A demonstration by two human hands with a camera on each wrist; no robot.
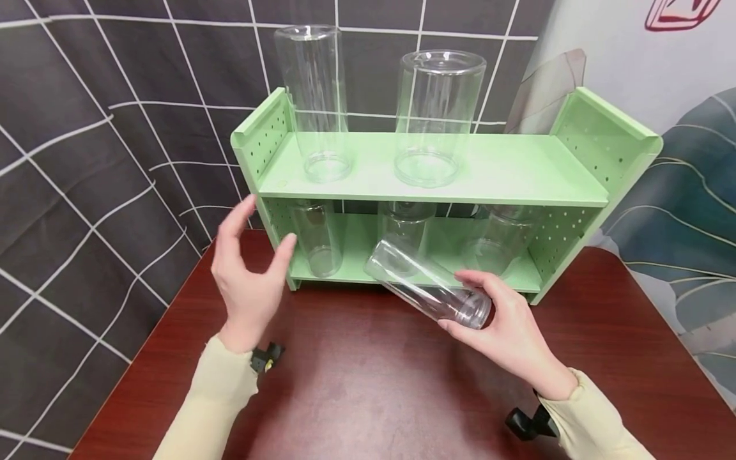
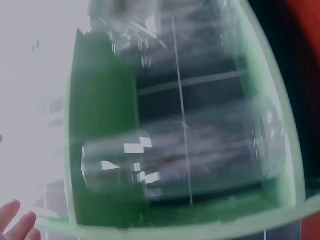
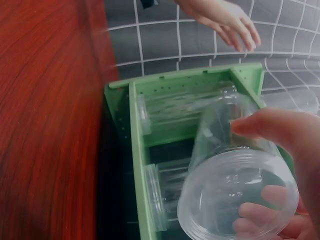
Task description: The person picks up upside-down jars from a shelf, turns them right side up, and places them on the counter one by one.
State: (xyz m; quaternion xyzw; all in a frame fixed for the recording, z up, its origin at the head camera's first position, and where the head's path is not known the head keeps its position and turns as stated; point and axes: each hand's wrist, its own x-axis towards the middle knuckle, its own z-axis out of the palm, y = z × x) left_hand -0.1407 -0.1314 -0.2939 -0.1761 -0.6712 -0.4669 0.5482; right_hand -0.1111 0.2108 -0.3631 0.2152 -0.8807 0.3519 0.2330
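My right hand (image 1: 512, 326) grips a clear cylindrical jar (image 1: 422, 281) near its base, thumb on one side and fingers on the other. The jar tilts, its far end up and to the left, in front of the green two-tier rack (image 1: 500, 166). In the right wrist view the jar's round base (image 3: 235, 195) faces the camera. My left hand (image 1: 247, 287) hangs free at the rack's left front, thumb and fingers spread apart and nothing between them. Beside it, a slim clear jar (image 1: 319, 249) stands on the lower shelf.
A tall clear jar (image 1: 316, 102) and a wider one (image 1: 439, 115) stand on the top shelf. Two more, a middle jar (image 1: 405, 223) and a right jar (image 1: 497, 239), stand below. The rack is on a dark red table (image 1: 368, 383), before a grey gridded cloth (image 1: 190, 57).
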